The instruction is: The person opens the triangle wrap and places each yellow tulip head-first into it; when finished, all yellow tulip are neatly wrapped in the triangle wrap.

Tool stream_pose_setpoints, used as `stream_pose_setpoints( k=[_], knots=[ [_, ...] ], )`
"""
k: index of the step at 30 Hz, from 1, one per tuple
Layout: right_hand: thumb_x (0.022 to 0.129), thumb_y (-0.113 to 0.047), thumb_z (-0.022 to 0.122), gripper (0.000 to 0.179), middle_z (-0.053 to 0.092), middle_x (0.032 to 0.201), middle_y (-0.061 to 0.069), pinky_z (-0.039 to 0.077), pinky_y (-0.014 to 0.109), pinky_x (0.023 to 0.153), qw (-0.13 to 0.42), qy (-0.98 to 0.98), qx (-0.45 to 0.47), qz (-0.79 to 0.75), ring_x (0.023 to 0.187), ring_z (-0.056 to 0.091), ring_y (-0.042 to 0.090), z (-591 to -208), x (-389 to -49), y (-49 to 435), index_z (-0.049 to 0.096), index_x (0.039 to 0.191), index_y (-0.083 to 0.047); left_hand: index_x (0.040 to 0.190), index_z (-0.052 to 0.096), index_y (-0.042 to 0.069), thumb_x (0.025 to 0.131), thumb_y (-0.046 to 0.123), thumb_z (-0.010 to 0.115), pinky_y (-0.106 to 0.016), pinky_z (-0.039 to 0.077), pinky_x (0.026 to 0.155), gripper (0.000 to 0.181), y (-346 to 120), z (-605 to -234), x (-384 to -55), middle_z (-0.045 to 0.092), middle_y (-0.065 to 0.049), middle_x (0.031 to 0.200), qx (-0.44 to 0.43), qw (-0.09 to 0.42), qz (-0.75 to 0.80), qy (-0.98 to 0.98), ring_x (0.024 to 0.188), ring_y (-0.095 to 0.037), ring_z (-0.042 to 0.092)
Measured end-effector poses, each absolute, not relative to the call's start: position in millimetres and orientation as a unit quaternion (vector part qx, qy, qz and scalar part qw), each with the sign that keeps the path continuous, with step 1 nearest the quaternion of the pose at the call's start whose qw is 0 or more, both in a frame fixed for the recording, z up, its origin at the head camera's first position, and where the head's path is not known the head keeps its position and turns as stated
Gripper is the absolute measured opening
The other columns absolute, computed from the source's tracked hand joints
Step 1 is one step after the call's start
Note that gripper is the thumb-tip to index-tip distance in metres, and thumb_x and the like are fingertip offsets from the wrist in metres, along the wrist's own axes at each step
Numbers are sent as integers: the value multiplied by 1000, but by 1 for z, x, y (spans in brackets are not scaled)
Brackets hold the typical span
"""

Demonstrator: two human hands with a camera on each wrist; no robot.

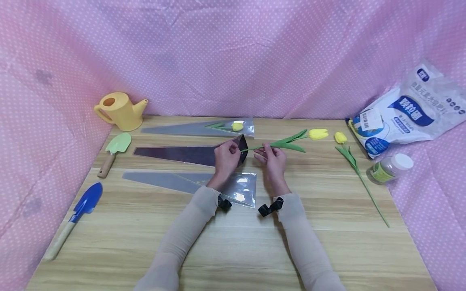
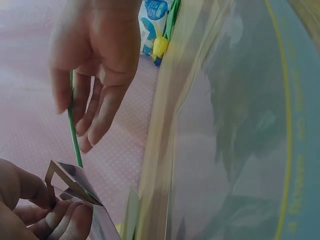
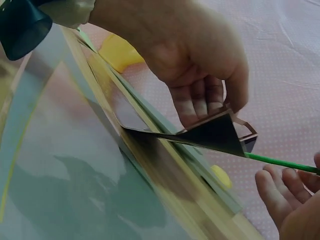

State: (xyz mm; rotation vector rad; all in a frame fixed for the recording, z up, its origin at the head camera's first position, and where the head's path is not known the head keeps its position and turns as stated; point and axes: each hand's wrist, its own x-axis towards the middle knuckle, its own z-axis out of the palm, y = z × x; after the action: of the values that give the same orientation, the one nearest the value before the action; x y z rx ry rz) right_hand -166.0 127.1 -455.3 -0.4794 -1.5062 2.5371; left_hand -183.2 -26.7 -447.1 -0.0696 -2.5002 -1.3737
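Yellow at its bloom, the held tulip [image 1: 285, 146] is positioned to the right of the dark sleeve [image 1: 178, 154], with its stem end at the mouth of that sleeve; the stem is pinched by the right hand [image 1: 275, 161] between thumb and fingers, and the rim of the mouth is pinched by the left hand [image 1: 226, 157]; the mouth is held parted. How deep the stem reaches inside cannot be told.

The following faults are judged possible: the stem tip may be caught on a wall of the dark sleeve if it is fed at an angle, and the film may then be creased; the mouth may be closed if the left hand's pinch is relaxed, and the tip may be passed outside the film; the leaves, spread wider than the stem, may be folded back at the rim if the tulip is pushed quickly; the dark sleeve may be slid along the tabletop [image 1: 225, 250] if only its rim is restrained, and the clear sleeve [image 1: 240, 190] on its near side may then be brushed; the loose tulip [image 1: 351, 159], well to the right of the dark sleeve, is judged less exposed.
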Motion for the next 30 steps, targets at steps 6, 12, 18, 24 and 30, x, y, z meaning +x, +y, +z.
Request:
stream_pose_setpoints(
  k=[6,12,18,24,30],
  knots=[
    [103,-25,55,24,64,87,4,62,30,76,104,-483,-154,856,79,75,16,-455,-167,131,51,112,-4,83,73,1,84,2,63,-32,52,63,10,-27,-448,-183,71,-12,71,-21,145,-474,-868,63,-22,64],
    [103,-19,53,23,67,93,12,62,32,79,96,-502,-151,846,80,75,17,-456,-166,130,52,114,1,84,73,0,84,2,63,-31,52,62,9,-27,-446,-182,72,-13,72,-24,139,-476,-868,63,-23,64],
    [103,-27,55,43,64,117,18,60,34,90,29,-544,-147,826,95,73,15,-455,-163,127,46,133,2,84,73,0,84,3,65,-32,52,62,9,-27,-446,-182,72,-13,72,-22,144,-471,-870,63,-23,65],
    [103,-26,56,14,69,93,1,62,32,79,96,-514,-173,835,81,73,12,-455,-166,136,54,106,-12,83,73,1,83,2,64,-32,53,62,9,-27,-448,-183,72,-12,71,-24,152,-470,-869,63,-23,65],
    [102,-17,56,6,69,95,6,62,31,77,95,-500,-183,841,78,74,13,-456,-166,134,55,102,-10,82,72,1,84,2,64,-31,51,60,9,-26,-446,-182,71,-12,70,-31,148,-470,-869,62,-22,64]
  ],
)
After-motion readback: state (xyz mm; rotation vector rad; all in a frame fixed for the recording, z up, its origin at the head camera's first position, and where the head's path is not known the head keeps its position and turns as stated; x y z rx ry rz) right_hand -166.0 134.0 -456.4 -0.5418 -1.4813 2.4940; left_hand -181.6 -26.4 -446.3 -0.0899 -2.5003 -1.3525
